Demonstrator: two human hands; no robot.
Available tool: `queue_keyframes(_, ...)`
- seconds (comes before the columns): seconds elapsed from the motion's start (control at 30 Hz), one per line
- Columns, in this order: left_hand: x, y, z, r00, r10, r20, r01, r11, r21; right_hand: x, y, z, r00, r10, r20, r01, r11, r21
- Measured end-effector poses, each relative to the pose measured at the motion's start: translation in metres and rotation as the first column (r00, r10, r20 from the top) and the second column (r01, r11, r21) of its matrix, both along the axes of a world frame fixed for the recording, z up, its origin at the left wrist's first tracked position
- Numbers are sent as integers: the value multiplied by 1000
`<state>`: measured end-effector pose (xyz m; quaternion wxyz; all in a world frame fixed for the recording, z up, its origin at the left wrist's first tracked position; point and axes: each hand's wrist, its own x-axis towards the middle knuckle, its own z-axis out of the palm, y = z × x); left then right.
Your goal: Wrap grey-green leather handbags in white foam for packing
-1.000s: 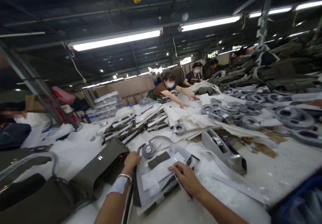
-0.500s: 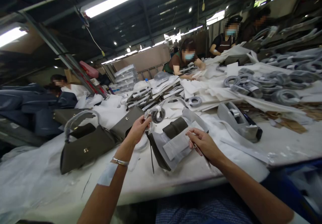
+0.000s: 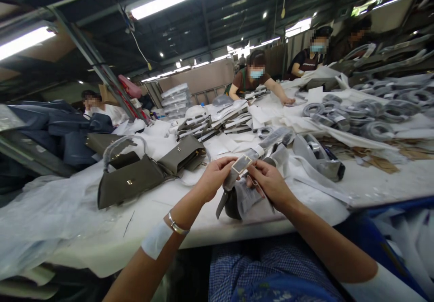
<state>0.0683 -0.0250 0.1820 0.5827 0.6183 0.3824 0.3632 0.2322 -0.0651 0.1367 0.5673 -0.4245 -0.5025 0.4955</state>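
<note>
My left hand [image 3: 219, 175] pinches the end of a plastic-wrapped bag strap [image 3: 230, 180], beside a rectangular pale-rimmed buckle [image 3: 242, 164]. Close against the buckle's other side is my right hand [image 3: 271, 184], its fingers closed, with a thin pale strip [image 3: 266, 198] hanging from them. Below both hands lies the dark olive bag [image 3: 232, 205], partly covered by clear wrapping [image 3: 247, 200]; my fingers hide much of it. To the left, an olive handbag [image 3: 130, 182] with a wrapped handle stands on the table, next to a second olive bag [image 3: 183, 153].
A grey tape dispenser [image 3: 317, 157] stands to the right. Behind it are wrapped strap coils [image 3: 359, 112] and loose white sheets [image 3: 288, 116]. Stacked olive parts [image 3: 213, 119] lie ahead. Across the table a masked co-worker [image 3: 249, 78] reaches over it. Dark blue bags [image 3: 50, 125] are piled left.
My hands have come together at the buckle; the left moved right. The wrapped bag piece has shifted and turned beneath them. Across the table, the co-worker's arm now stretches out sideways.
</note>
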Motion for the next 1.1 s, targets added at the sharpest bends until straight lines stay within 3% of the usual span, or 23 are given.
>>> queue_keyframes(0.13,-2,1,1,991,-119,-55,116,992,-50,-4,-2,1,999,-37,39,35,999,38)
queue_keyframes(0.23,-9,4,1,986,-140,-90,138,990,-27,-2,-3,0,997,-46,59,45,999,25)
queue_keyframes(0.37,-21,4,-3,994,-65,-93,72,995,68,2,-8,-3,993,-17,121,15,1000,21)
queue_keyframes(0.43,-29,2,-9,998,-18,-62,23,997,68,3,-13,-7,997,-15,76,15,1000,3)
queue_keyframes(0.57,-41,-1,-24,995,52,87,-51,999,-13,-4,-28,-17,992,16,-128,-20,999,-31)
queue_keyframes(0.67,-49,-3,-31,954,141,263,-118,988,-102,-10,-38,-20,985,31,-171,-36,999,-25)
queue_keyframes(0.77,-55,-9,-33,878,164,449,-105,983,-152,-11,-46,-22,992,27,-120,-23,999,35)
queue_keyframes(0.87,-62,-19,-38,823,130,553,-66,989,-134,-6,-50,-27,993,107,-42,-101,987,124)
queue_keyframes(1.0,-67,-29,-48,816,99,569,-49,994,-102,-4,-49,-31,955,298,-15,-285,927,243)
queue_keyframes(1.1,-66,-29,-53,853,68,517,-36,997,-73,-8,-44,-25,962,251,107,-273,896,351)
